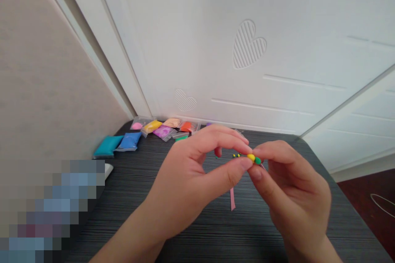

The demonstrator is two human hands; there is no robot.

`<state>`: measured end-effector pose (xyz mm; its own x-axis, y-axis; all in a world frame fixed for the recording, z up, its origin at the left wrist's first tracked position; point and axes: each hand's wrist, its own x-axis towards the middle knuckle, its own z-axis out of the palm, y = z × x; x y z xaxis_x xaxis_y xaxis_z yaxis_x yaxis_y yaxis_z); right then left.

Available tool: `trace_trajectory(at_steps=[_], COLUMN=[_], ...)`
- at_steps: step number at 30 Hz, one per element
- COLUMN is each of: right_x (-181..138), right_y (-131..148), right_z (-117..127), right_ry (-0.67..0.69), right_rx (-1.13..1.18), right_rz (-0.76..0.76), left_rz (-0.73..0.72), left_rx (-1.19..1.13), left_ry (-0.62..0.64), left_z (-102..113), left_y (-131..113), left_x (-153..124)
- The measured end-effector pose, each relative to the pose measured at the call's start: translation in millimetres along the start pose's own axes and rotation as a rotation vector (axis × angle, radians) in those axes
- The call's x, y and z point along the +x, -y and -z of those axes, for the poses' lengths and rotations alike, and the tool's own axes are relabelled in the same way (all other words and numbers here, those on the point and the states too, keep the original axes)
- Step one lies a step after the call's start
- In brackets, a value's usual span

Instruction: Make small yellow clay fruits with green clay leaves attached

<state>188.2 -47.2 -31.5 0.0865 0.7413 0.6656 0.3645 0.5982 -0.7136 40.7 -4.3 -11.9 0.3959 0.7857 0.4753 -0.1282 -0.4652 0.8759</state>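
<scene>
A small yellow clay ball (pixel 251 158) and a green clay piece (pixel 258 160) sit against each other between my fingertips, above the table. My left hand (pixel 194 172) is closed in a pinch, thumb and index finger on the yellow ball. From the other side, my right hand (pixel 296 191) pinches at the green piece. A thin, pale, shiny stick (pixel 263 167) shows by the right fingers; its ends are hidden. Behind the hands lie several tiny yellow and green bits (pixel 237 155). A pink strip (pixel 232 200) lies below the left thumb, its upper end covered.
Along the back edge of the dark table (pixel 129 197) lie several clay packets, among them a teal one (pixel 108 146), a blue one (pixel 129 141) and a yellow one (pixel 152 126). A white panel (pixel 197 49) rises behind. A blurred-out object (pixel 61 209) is at lower left.
</scene>
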Motion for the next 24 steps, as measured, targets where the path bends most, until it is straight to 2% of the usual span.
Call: trace_trajectory(at_steps=[6, 13, 24], right_x=[-1.4, 1.1, -0.1], right_y=[0.9, 2.8, 2.0], right_z=[1.1, 1.0, 4.0], right_ry=[0.005, 0.006, 0.071], right_rx=[0.026, 0.035, 0.069], right_rz=[-0.042, -0.013, -0.084], left_rz=[0.051, 0.078, 0.134], left_rx=[-0.109, -0.066, -0.081], left_ry=[0.040, 0.071, 0.061], left_z=[-1.5, 1.4, 0.2], left_y=[2.7, 2.9, 3.1], left_x=[0.0, -1.2, -0.5])
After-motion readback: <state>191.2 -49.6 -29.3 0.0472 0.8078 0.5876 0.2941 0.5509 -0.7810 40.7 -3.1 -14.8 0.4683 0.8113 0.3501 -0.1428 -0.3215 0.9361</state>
